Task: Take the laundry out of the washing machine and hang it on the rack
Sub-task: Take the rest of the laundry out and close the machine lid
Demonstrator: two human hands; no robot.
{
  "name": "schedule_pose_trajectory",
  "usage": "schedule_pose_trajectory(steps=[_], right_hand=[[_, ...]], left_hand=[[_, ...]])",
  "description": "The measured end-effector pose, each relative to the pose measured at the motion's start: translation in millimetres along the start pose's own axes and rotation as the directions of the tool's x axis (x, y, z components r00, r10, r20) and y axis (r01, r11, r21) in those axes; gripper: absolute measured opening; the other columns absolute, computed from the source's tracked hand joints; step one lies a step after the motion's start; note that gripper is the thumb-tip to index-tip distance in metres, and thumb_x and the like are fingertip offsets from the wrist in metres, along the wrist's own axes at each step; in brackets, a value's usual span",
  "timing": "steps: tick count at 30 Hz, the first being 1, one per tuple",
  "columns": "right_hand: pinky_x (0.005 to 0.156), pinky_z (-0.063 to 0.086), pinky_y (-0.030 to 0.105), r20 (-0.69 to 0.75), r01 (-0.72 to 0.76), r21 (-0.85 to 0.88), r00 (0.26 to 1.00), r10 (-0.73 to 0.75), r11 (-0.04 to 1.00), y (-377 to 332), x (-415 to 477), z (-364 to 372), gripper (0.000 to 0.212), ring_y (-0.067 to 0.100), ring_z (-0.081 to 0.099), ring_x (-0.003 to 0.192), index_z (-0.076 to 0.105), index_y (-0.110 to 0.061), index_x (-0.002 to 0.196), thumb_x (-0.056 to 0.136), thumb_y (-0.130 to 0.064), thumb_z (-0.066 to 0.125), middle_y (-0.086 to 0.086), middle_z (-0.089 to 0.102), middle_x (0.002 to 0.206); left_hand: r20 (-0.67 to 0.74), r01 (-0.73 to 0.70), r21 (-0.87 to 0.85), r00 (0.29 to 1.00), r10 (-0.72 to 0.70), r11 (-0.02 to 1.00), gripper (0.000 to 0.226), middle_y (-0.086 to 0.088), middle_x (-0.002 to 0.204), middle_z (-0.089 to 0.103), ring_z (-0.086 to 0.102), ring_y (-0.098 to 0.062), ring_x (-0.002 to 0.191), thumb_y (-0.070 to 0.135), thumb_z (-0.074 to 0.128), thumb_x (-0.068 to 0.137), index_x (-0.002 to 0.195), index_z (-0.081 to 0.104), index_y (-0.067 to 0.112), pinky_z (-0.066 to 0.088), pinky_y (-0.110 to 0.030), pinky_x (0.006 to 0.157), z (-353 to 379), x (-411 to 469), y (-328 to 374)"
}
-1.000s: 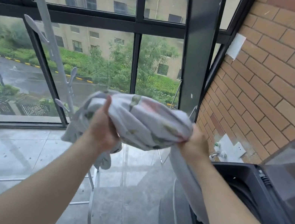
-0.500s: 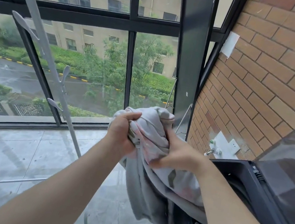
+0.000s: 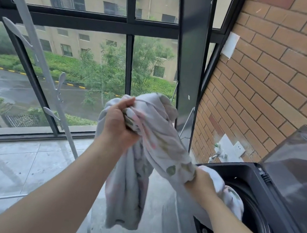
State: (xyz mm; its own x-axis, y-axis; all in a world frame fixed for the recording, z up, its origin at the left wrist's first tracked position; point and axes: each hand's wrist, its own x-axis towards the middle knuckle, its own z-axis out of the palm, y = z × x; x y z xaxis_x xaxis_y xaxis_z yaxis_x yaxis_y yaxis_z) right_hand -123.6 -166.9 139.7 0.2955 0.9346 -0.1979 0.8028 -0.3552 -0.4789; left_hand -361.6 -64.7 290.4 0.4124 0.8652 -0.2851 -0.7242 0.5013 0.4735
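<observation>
Presently | your left hand (image 3: 118, 124) gripped the bunched cloth (image 3: 165, 137) high, your right hand (image 3: 201, 183) clutched it at the washing machine (image 3: 245, 170) rim | cloth partly inside, none on the rack (image 3: 30, 33) | risk: long loose tail could drag the floor (image 3: 7, 162).

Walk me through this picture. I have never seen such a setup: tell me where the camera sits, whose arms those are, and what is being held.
There is no machine arm here. The single camera is worn on a person's head and looks forward and down, so the two bare arms are that person's own. The left hand grips a bunch of pale flower-printed cloth, with one end hanging toward the tiled floor. The right hand grips the same cloth lower down, at the mouth of the dark washing machine, whose lid stands open. The grey drying rack stands at left.
</observation>
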Motion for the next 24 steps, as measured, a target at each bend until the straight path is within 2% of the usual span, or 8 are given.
schedule_pose_trajectory(steps=[4,7,9,11,15,18,21,24], right_hand=[[0.06,0.034,0.033,-0.454,0.097,0.172,0.891,-0.008,0.98,-37,-1,-57,0.016,0.04,0.06,0.078,0.061,-0.011,0.094,0.081,-0.006,0.056,0.016,0.069,0.084],[0.05,0.03,0.029,-0.675,0.415,0.118,0.7,-0.233,0.902,-89,-7,-111,0.016,0.025,0.047,0.055,0.051,-0.019,0.088,0.076,-0.009,0.057,-0.005,0.055,0.065],[0.05,0.031,0.026,-0.592,0.509,-0.011,0.691,-0.415,0.861,-125,-12,-132,0.025,0.019,0.042,0.057,0.043,-0.025,0.09,0.075,-0.014,0.059,-0.016,0.045,0.066],[0.052,0.031,0.028,-0.376,0.473,-0.107,0.795,-0.476,0.875,-142,-16,-134,0.032,0.02,0.046,0.063,0.04,-0.026,0.096,0.076,-0.015,0.062,-0.014,0.045,0.071],[0.059,0.037,0.008,-0.055,0.436,0.127,0.9,-0.433,0.891,-122,-24,-118,0.058,-0.008,0.055,0.079,0.041,-0.038,0.106,0.065,-0.034,0.082,-0.022,0.053,0.092],[0.07,0.046,0.011,0.095,0.296,0.327,0.934,-0.343,0.897,-88,-25,-108,0.091,-0.018,0.056,0.091,0.034,-0.054,0.121,0.049,-0.045,0.09,-0.031,0.058,0.104],[0.084,0.051,0.024,0.166,0.223,0.19,0.953,-0.255,0.956,-57,-21,-86,0.114,0.0,0.056,0.105,0.016,-0.062,0.128,0.042,-0.052,0.09,-0.029,0.056,0.112],[0.084,0.04,0.005,0.353,0.206,0.042,0.912,-0.207,0.978,-39,-15,-60,0.106,-0.003,0.051,0.112,0.027,-0.051,0.128,0.043,-0.057,0.089,-0.043,0.053,0.104]], left_hand=[[0.086,-0.068,-0.068,0.994,0.074,0.995,0.059,-0.015,0.129,0.065,0.059,-0.029,0.123,0.043,0.07,0.087,0.131,0.06,0.006,0.046,-0.04,0.106,-10,9,-1],[0.187,0.009,0.156,0.982,-0.038,0.988,0.082,-0.019,0.138,0.057,0.053,-0.036,0.129,0.057,0.068,0.08,0.141,0.048,0.006,0.034,-0.052,0.114,-2,9,-31],[0.174,0.179,0.185,0.962,-0.212,0.966,0.093,-0.017,0.138,0.058,0.054,-0.036,0.128,0.067,0.071,0.071,0.141,0.052,0.009,0.036,-0.052,0.113,5,4,-49],[0.166,0.313,0.053,0.934,-0.318,0.948,0.091,-0.016,0.139,0.057,0.054,-0.036,0.128,0.068,0.074,0.067,0.137,0.059,0.012,0.038,-0.052,0.111,5,1,-60],[0.079,0.223,-0.001,0.972,-0.222,0.975,0.055,-0.019,0.124,0.067,0.067,-0.037,0.106,0.043,0.061,0.088,0.131,0.062,0.008,0.055,-0.049,0.088,-7,8,-48],[0.107,0.167,0.072,0.979,-0.174,0.983,0.052,-0.019,0.134,0.06,0.055,-0.039,0.125,0.025,0.054,0.089,0.136,0.056,0.002,0.036,-0.051,0.11,-7,9,-31],[0.173,0.111,0.149,0.976,-0.136,0.983,0.038,-0.019,0.114,0.062,0.063,-0.037,0.103,0.016,0.054,0.083,0.118,0.063,0.002,0.046,-0.046,0.1,3,3,-26],[0.224,0.126,0.215,0.959,-0.175,0.968,0.026,-0.018,0.095,0.066,0.067,-0.033,0.085,0.01,0.06,0.078,0.102,0.065,0.002,0.056,-0.044,0.082,13,-6,-31]])
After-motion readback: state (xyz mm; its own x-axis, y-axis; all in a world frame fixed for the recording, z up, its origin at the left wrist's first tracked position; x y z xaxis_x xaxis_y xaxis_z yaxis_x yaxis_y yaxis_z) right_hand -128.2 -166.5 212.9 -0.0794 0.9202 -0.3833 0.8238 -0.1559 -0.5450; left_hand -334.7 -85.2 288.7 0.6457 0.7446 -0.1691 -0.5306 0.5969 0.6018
